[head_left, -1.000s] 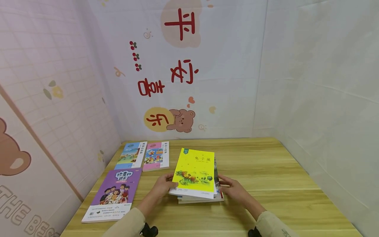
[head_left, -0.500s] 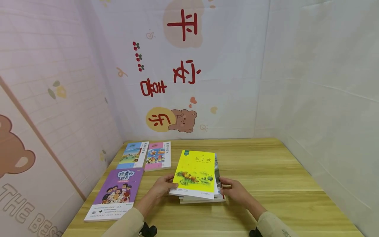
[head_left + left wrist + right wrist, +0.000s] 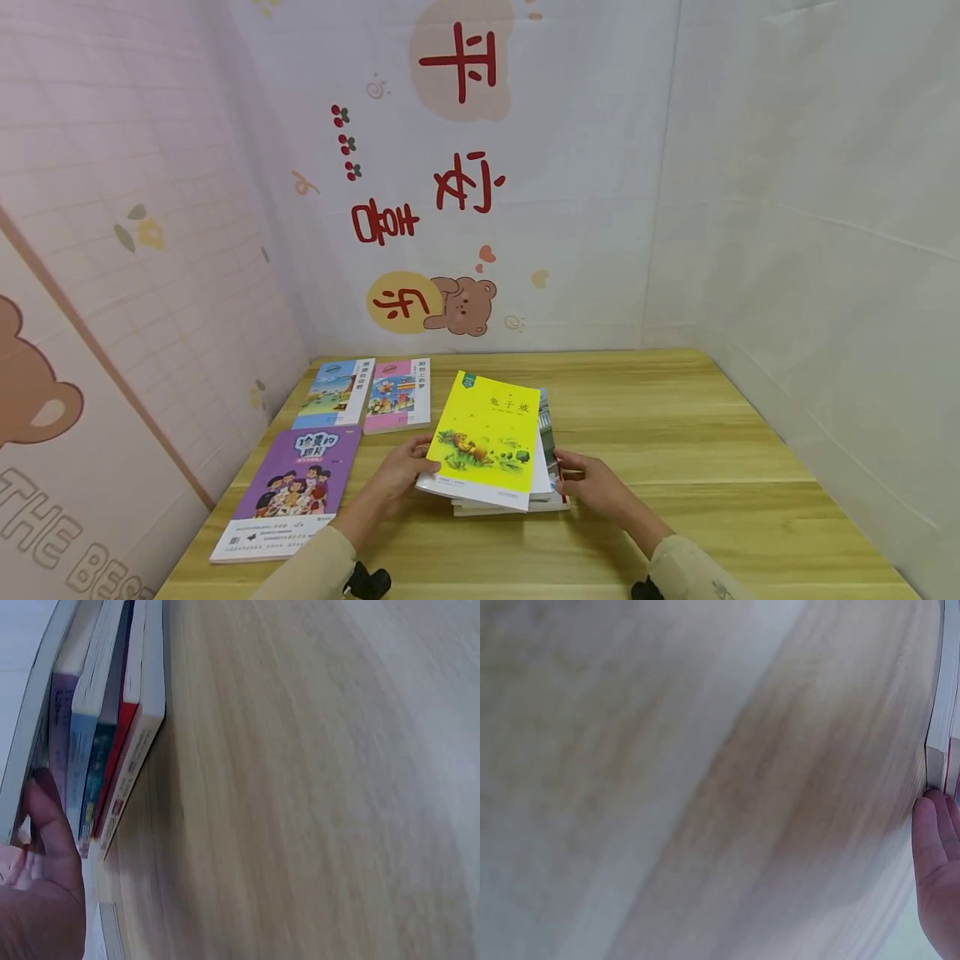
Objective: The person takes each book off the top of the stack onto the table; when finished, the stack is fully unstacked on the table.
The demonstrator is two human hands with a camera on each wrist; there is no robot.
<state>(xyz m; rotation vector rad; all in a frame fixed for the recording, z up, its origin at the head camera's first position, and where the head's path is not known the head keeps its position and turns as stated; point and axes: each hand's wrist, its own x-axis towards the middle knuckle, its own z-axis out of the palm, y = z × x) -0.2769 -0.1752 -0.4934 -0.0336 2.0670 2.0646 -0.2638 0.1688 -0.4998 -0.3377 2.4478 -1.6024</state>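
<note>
My left hand (image 3: 399,473) pinches the left edge of a yellow book (image 3: 487,442), thumb on its cover and fingers underneath. This book lies tilted over a stack of several books (image 3: 548,454), its lower left corner sticking out past them. In the left wrist view a gap shows between the held book and the spines of the stack (image 3: 82,750), where the fingers reach in. On the other side my right hand (image 3: 592,482) rests against the right edge of the stack, its fingers (image 3: 925,832) fairly straight at the lower books. Most covers in the stack are hidden.
On the left of the wooden table (image 3: 675,433) lie a purple book (image 3: 296,492), a blue book (image 3: 330,396) and a pink book (image 3: 397,396), side by side and face up. Fabric walls (image 3: 570,208) stand close behind the table and along both sides.
My left hand has drawn the yellow book slightly left and toward me, turning it a little, so more of the stack shows on its right. The right hand has stayed at the stack's edge.
</note>
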